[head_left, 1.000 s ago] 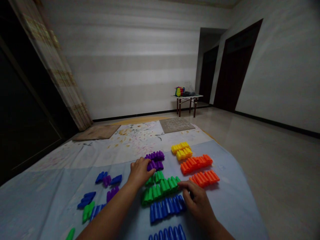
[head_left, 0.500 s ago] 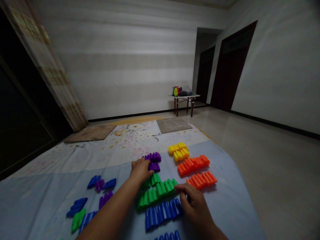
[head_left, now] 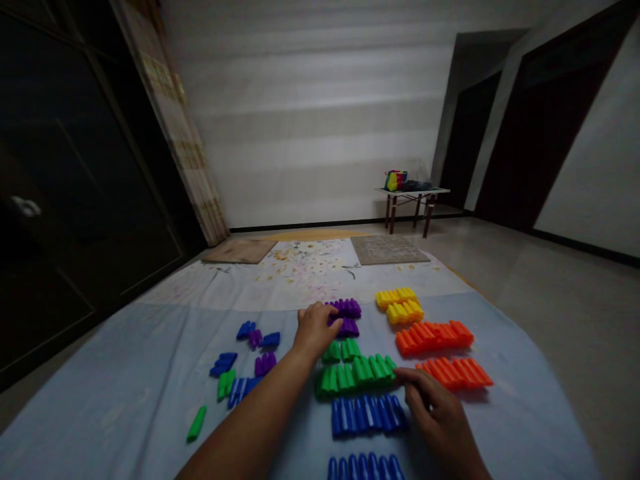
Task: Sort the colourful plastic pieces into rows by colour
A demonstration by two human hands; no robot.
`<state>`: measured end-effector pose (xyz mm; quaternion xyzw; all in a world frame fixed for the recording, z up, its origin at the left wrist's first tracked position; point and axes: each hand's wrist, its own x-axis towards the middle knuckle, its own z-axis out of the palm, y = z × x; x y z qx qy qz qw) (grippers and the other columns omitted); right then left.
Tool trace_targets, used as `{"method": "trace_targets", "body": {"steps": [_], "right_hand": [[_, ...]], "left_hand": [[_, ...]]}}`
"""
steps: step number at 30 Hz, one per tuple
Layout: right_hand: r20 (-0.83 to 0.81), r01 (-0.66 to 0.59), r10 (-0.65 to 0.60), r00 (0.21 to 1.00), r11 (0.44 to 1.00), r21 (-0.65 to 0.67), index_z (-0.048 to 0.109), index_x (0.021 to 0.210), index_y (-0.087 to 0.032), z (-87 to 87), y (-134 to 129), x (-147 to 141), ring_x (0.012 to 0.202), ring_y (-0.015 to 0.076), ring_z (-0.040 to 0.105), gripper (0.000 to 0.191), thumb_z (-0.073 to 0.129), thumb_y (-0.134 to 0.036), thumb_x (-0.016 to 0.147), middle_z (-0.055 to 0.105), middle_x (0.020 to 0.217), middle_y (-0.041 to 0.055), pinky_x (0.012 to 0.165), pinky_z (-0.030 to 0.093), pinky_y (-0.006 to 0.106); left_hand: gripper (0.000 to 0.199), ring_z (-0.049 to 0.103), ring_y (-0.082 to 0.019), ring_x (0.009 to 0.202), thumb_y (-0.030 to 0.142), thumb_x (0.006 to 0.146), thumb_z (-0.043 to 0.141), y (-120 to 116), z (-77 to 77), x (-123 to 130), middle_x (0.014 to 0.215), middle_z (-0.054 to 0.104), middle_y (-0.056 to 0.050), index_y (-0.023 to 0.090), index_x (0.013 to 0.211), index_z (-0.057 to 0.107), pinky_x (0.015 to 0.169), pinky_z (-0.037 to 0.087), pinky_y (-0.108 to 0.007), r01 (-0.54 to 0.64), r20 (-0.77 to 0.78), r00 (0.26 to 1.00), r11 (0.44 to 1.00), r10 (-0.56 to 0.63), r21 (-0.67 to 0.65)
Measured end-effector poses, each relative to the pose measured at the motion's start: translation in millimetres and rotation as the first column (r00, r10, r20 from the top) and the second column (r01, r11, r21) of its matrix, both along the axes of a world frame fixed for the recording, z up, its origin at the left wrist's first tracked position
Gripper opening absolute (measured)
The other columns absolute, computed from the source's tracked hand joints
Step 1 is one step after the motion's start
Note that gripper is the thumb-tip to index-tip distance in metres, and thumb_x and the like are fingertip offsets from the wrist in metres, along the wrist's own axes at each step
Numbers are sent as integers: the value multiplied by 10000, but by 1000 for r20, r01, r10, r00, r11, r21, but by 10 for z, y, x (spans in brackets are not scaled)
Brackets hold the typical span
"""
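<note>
Rows of small tapered plastic tubes lie on a cloth. My left hand [head_left: 314,328] is at the left end of the two purple tube rows [head_left: 349,308], fingers bent and thumb against them, hiding that end. My right hand [head_left: 436,408] has its index fingertip touching the right end of the green tube row [head_left: 356,375]; thumb and index are apart, the other fingers curled, nothing visible held. A shorter green group lies behind that row. Nearer me is a blue tube row [head_left: 369,416], with another blue row [head_left: 365,467] at the bottom edge.
Orange tube rows [head_left: 454,372] and yellow tube rows [head_left: 400,305] lie to the right. Loose blue, purple and green tubes [head_left: 226,385] are scattered left, with a single green tube [head_left: 197,423] nearer me. Mats [head_left: 390,251] lie at the far edge; a small table [head_left: 413,193] stands beyond.
The view has turned left, so everything appears farther right. Both hands stay at nearly the same places, by the purple rows and the green row. The single green tube now shows fully.
</note>
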<state>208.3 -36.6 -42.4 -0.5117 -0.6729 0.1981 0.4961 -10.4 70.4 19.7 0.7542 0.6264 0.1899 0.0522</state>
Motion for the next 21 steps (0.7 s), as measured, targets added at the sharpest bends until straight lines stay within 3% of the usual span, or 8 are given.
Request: {"method": "trace_targets", "body": {"steps": [5,9,14,21], "right_hand": [[12,-7,7,1000,1000,-2,660,934,-207,-49,36,45,758,174,649,238,491,-320,810,691,849,56,643,526,233],[-7,-5,5,1000,1000,-8,662,932,-207,-36,37,26,748,174,649,247,488,-336,814,692,839,55,624,525,232],[-10,5,-6,1000,1000,-11,656,922,-204,-3,22,-17,708,170,640,250,463,-333,828,687,820,51,606,516,243],[-4,3,-3,1000,1000,-12,659,921,-204,-9,7,-30,748,181,646,249,464,-318,816,692,836,52,637,526,262]], "left_hand": [[286,555,-154,926,366,836,394,-154,89,-465,932,621,-25,244,971,615,838,337,-328,-144,0,990,988,144,46],[325,526,-208,1030,250,827,348,-177,8,-998,1084,607,-74,206,1040,590,850,337,-378,-265,-64,962,964,266,23],[416,460,-222,1152,103,740,397,-203,-159,-1445,1193,588,-40,258,1072,595,951,257,-424,-212,-196,961,975,196,-65],[314,476,-250,1102,202,773,407,-341,-177,-1608,1101,619,-65,285,971,636,985,151,-505,-164,-313,942,981,124,-104]]}}
